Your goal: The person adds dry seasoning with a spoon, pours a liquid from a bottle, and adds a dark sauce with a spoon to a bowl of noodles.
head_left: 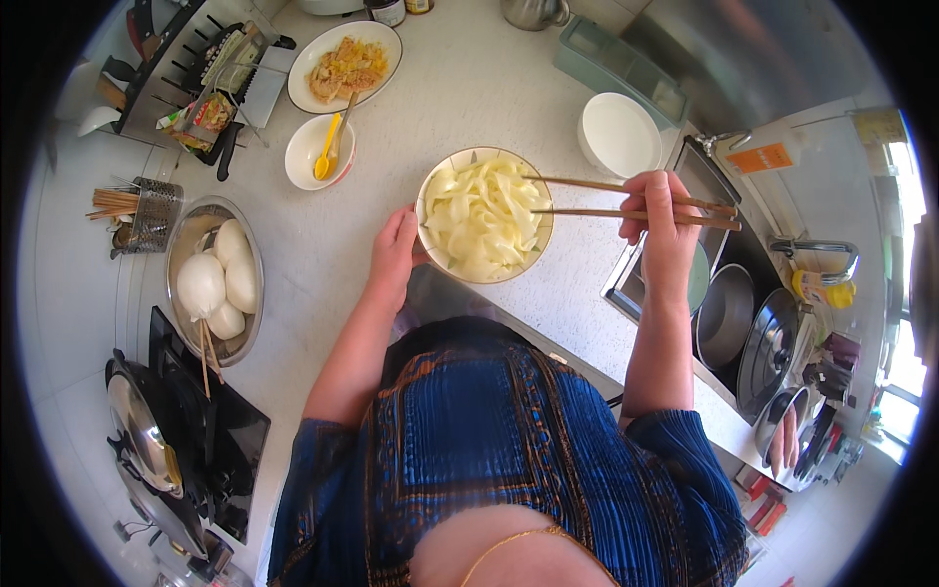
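A round, pale bowl [423, 213] stands at the counter's front edge, full of wide, flat, pale-yellow noodles [484, 217]. My left hand [391, 256] is closed on the bowl's left side, fingers at the outer wall and partly hidden behind it. My right hand [661, 217] grips a pair of wooden chopsticks [592, 184] to the right of the bowl. The two sticks are spread apart, and their tips reach over the rim to the noodles' right edge. No noodles hang from them.
Behind the bowl are a small bowl [300, 168] with a yellow spoon [323, 164] and an oval plate [296, 90] of yellowish food. A white dish [618, 135] sits back right, by the sink [626, 286]. To the left stands a metal basin [256, 284] of white dough-like lumps.
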A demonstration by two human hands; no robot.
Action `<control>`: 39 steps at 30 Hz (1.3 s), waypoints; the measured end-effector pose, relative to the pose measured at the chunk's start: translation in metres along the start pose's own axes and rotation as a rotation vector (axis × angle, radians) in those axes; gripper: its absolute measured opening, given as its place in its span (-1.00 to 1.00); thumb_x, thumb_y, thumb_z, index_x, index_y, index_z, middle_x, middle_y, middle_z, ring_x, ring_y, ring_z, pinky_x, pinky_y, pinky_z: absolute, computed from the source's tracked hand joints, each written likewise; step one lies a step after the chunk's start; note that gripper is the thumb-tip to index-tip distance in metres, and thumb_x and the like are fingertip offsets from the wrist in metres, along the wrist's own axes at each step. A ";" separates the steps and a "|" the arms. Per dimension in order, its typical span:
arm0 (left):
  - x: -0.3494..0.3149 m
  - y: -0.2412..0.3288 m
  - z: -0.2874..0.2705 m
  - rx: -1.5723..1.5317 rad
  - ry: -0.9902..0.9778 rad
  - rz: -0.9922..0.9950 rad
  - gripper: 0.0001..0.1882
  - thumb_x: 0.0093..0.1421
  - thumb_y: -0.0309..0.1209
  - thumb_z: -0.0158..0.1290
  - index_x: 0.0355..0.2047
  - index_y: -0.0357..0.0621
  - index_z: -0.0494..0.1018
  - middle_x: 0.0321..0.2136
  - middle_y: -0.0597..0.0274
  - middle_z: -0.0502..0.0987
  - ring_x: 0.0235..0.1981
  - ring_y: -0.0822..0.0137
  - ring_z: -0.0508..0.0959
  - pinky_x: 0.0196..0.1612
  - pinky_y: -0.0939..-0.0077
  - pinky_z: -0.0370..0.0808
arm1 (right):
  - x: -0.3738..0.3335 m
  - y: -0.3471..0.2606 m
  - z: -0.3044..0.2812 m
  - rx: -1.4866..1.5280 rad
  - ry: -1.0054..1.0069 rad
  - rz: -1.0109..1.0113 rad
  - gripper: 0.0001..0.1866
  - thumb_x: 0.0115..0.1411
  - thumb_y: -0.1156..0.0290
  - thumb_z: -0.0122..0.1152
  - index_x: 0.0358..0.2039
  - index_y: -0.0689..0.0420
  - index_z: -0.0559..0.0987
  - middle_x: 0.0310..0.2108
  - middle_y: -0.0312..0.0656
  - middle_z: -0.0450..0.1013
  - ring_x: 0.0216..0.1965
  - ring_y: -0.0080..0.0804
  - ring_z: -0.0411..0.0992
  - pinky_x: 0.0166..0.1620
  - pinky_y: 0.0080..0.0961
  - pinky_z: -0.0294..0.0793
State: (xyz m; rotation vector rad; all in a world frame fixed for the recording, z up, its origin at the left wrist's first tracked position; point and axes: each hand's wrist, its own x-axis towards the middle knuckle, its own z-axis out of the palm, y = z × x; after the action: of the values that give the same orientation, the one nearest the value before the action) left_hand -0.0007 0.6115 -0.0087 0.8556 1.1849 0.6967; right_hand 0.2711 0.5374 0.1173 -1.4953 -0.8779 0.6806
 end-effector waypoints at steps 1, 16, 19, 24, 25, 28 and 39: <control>-0.001 -0.002 0.001 -0.011 0.009 -0.008 -0.58 0.37 -0.16 -0.19 0.10 -0.14 0.32 -0.15 0.26 0.49 -0.18 0.45 0.52 -0.21 0.50 0.53 | 0.000 0.004 -0.003 -0.036 0.008 0.051 -0.66 0.31 0.20 0.00 -0.45 0.19 0.53 -0.65 -0.33 0.38 -0.72 -0.70 0.30 -0.67 -0.76 0.20; -0.007 -0.011 0.017 0.005 0.132 0.034 -0.58 0.38 -0.18 -0.22 0.09 -0.18 0.32 -0.13 0.20 0.48 -0.16 0.40 0.53 -0.25 0.47 0.58 | -0.017 0.025 -0.027 -0.011 0.084 0.084 -0.63 0.32 0.18 -0.02 -0.46 0.21 0.51 -0.64 -0.29 0.37 -0.71 -0.65 0.31 -0.67 -0.71 0.23; -0.009 -0.009 0.020 0.004 0.149 0.035 -0.59 0.38 -0.19 -0.23 0.09 -0.18 0.33 -0.15 0.20 0.49 -0.18 0.40 0.53 -0.27 0.47 0.58 | -0.017 0.031 -0.016 -0.024 -0.007 0.170 -0.67 0.29 0.21 0.03 -0.46 0.21 0.51 -0.66 -0.30 0.36 -0.72 -0.65 0.31 -0.67 -0.70 0.26; -0.013 -0.010 0.026 -0.002 0.219 0.019 -0.60 0.38 -0.19 -0.22 0.06 -0.18 0.34 -0.14 0.19 0.48 -0.17 0.39 0.53 -0.28 0.47 0.58 | -0.014 0.090 0.011 0.228 0.009 0.287 -0.68 0.29 0.21 0.04 -0.44 0.21 0.49 -0.64 -0.27 0.34 -0.71 -0.59 0.32 -0.65 -0.66 0.31; -0.014 -0.010 0.027 -0.018 0.234 0.014 -0.61 0.38 -0.19 -0.22 0.06 -0.17 0.34 -0.14 0.20 0.48 -0.17 0.39 0.53 -0.28 0.47 0.58 | -0.015 0.098 0.012 0.246 -0.021 0.342 -0.69 0.29 0.19 0.03 -0.35 0.22 0.48 -0.57 -0.26 0.36 -0.64 -0.57 0.35 -0.59 -0.65 0.34; -0.012 -0.015 0.028 -0.080 0.274 0.015 -0.63 0.37 -0.19 -0.19 0.05 -0.13 0.35 -0.12 0.24 0.47 -0.14 0.40 0.51 -0.29 0.48 0.56 | -0.022 0.105 0.023 0.254 -0.130 0.436 -0.56 0.27 0.07 0.02 -0.06 0.19 0.39 -0.32 -0.19 0.39 -0.42 -0.52 0.40 -0.42 -0.58 0.43; 0.037 0.003 0.001 -0.023 -0.009 -0.018 -0.62 0.39 -0.22 -0.21 0.09 -0.17 0.27 -0.06 0.17 0.42 -0.11 0.34 0.49 -0.17 0.36 0.58 | -0.042 0.103 0.067 0.329 -0.233 0.688 -0.30 0.32 -0.16 -0.28 0.31 0.02 0.03 0.15 -0.07 0.25 -0.14 -0.32 0.46 -0.11 -0.40 0.47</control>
State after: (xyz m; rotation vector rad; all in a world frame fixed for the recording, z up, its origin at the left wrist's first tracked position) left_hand 0.0091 0.6434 -0.0240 0.8272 1.1735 0.6903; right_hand 0.2075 0.5385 0.0041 -1.4223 -0.3696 1.4525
